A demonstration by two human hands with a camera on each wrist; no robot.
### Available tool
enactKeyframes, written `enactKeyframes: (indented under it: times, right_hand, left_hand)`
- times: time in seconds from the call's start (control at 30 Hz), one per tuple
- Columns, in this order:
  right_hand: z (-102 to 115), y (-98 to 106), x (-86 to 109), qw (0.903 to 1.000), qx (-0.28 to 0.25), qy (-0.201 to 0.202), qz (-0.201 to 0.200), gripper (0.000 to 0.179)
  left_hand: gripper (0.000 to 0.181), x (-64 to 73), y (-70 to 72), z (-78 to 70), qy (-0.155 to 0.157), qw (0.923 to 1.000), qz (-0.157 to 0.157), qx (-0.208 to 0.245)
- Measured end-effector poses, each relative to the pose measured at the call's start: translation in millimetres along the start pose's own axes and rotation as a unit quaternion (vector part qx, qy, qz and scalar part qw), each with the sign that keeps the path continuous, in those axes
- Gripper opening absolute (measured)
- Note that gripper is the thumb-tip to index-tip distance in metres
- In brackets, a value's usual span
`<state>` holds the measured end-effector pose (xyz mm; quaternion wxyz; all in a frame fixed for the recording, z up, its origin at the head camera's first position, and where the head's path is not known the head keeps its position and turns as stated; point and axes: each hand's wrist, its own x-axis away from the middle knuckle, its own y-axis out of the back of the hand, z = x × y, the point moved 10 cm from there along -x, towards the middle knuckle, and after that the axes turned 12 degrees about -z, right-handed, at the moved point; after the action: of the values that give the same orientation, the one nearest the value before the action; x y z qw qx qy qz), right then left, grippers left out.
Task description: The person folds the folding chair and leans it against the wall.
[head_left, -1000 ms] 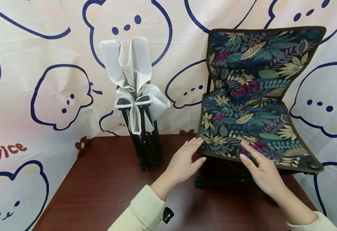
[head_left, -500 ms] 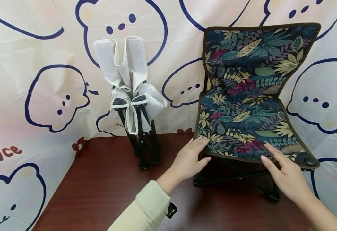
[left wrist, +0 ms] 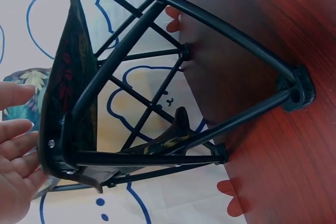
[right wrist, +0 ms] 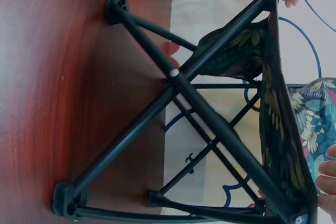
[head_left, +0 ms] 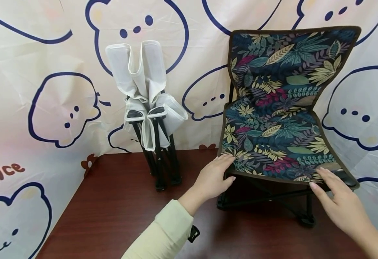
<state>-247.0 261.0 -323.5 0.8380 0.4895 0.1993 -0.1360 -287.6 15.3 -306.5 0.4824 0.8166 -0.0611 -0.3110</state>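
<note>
An unfolded camping chair (head_left: 266,133) with dark, leaf-patterned fabric stands at the right, its backrest near the wall sheet. My left hand (head_left: 213,178) lies at the seat's front left corner, fingers extended over the fabric, thumb apart by the edge. At the front right corner is my right hand (head_left: 342,201), its fingers stretched over the black corner patch. Both wrist views look under the seat at crossed black tubes, such as the leg tube (left wrist: 231,30) in the left wrist view. A black foot (right wrist: 68,200) rests on the table in the right wrist view.
A folded chair with white fabric (head_left: 154,82) and bundled black legs (head_left: 160,158) stands upright on the left of the red-brown table (head_left: 117,208). Behind both chairs hangs a white sheet (head_left: 62,108) printed with blue cartoon outlines.
My right hand has moved right along the seat's front edge to the right corner. My left hand stays at the left corner. The head view has shifted slightly.
</note>
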Motion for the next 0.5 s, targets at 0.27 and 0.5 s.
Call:
enactKeyframes:
  times: [0.27, 0.5]
  right_hand:
    - [-5.3, 1.9, 3.4, 0.9981, 0.043, 0.031, -0.033, 0.055]
    - [-10.4, 3.7, 5.6, 0.9956, 0.064, 0.049, -0.049, 0.053]
  left_hand:
    - [0.050, -1.7, -3.4, 2.3, -0.010, 0.9998, -0.010, -0.016]
    - [0.048, -2.5, -3.4, 4.0, -0.022, 0.9993, -0.027, -0.015]
